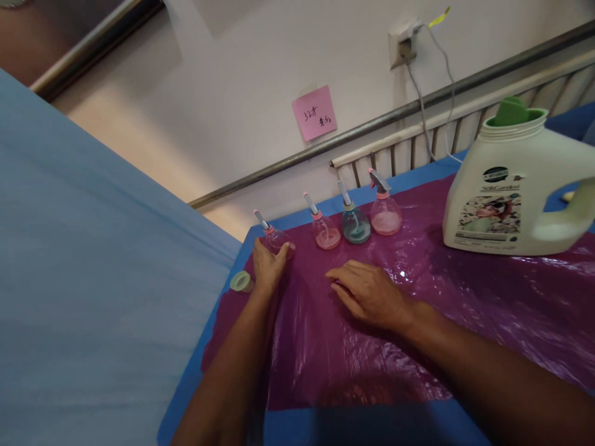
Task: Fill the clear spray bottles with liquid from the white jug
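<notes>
My left hand is wrapped round the lower part of a clear spray bottle with a pink collar, upright at the back left of the purple plastic sheet. My right hand is over the middle of the sheet, fingers partly bent and a little apart, with nothing seen in it. Beyond it stand a spray bottle with pink liquid, one with blue-green liquid and another pink one. A pale green cap lies left of my left hand.
A large cream jug with a green piece in its mouth stands at the right. Behind the blue table edge run a metal rail and a white wall with a socket. A blue curtain hangs at the left.
</notes>
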A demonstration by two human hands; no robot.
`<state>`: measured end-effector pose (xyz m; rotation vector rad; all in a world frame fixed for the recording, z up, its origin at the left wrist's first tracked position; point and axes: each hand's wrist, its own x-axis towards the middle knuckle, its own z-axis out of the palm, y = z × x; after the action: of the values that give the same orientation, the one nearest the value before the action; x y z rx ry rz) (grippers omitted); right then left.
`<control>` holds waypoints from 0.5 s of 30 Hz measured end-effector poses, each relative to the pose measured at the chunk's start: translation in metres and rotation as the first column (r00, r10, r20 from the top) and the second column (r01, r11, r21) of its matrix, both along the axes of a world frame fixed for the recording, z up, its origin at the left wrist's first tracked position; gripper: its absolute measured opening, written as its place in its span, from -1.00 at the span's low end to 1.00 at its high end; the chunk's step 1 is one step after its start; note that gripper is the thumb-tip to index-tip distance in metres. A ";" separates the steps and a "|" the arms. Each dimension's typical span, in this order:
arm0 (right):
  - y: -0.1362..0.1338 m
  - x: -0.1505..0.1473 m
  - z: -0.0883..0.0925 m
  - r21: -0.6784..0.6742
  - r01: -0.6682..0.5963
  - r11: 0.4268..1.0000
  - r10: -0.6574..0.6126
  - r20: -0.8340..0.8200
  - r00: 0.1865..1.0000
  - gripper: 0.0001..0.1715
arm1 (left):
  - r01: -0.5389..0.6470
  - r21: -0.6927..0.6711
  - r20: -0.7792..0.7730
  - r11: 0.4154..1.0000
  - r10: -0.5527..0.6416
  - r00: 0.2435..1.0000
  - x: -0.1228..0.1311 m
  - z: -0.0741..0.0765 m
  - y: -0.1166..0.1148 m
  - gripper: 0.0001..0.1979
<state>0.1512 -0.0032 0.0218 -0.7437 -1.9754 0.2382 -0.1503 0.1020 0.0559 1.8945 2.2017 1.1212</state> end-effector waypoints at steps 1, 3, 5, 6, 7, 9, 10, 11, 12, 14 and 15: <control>0.000 0.000 0.001 0.007 0.000 1.000 0.000 -0.004 1.000 -0.76 | -0.019 0.035 0.009 0.999 0.019 1.000 0.004 0.000 -0.006 -0.25; 0.000 0.000 0.002 0.015 -0.005 1.000 0.005 -0.015 1.000 -0.77 | -0.034 0.091 0.025 0.995 0.032 0.999 0.014 -0.002 -0.016 -0.34; 0.000 0.000 0.003 0.017 -0.016 1.000 0.016 -0.025 1.000 -0.77 | 0.015 0.105 0.048 0.994 -0.021 0.999 0.028 -0.007 -0.020 -0.39; 0.000 0.000 0.003 0.017 -0.020 1.000 0.021 -0.027 0.999 -0.76 | 0.058 0.095 0.062 0.994 -0.064 0.996 0.036 -0.009 -0.019 -0.41; 0.000 0.000 0.003 0.018 -0.022 1.000 0.022 -0.028 0.999 -0.76 | 0.105 0.076 0.080 0.992 -0.111 0.991 0.044 -0.012 -0.016 -0.39; 0.000 0.000 0.003 0.021 -0.018 1.000 0.019 -0.026 0.999 -0.76 | 0.191 0.030 0.121 0.981 -0.193 0.974 0.060 -0.019 -0.005 -0.29; 0.000 0.000 0.003 0.023 -0.014 1.000 0.015 -0.027 1.000 -0.75 | 0.221 0.008 0.144 0.975 -0.220 0.965 0.068 -0.022 0.001 -0.22; 0.000 0.000 0.002 0.024 -0.011 1.000 0.012 -0.029 1.000 -0.75 | 0.241 -0.013 0.167 0.971 -0.235 0.957 0.075 -0.024 0.007 -0.16; 0.001 0.000 0.002 0.026 -0.009 1.000 0.010 -0.031 0.999 -0.75 | 0.255 -0.032 0.190 0.967 -0.244 0.951 0.081 -0.027 0.013 -0.10; 0.002 0.000 0.002 0.030 -0.005 1.000 0.006 -0.033 0.999 -0.75 | 0.270 -0.065 0.234 0.961 -0.248 0.940 0.092 -0.030 0.024 -0.02; 0.002 0.000 0.002 0.033 -0.004 0.999 0.005 -0.032 0.999 -0.75 | 0.273 -0.079 0.253 0.959 -0.246 0.936 0.097 -0.031 0.028 0.01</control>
<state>0.1510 -0.0011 0.0237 -0.7099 -1.9463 0.2183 -0.0534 0.1302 0.0247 1.8255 1.7866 1.0885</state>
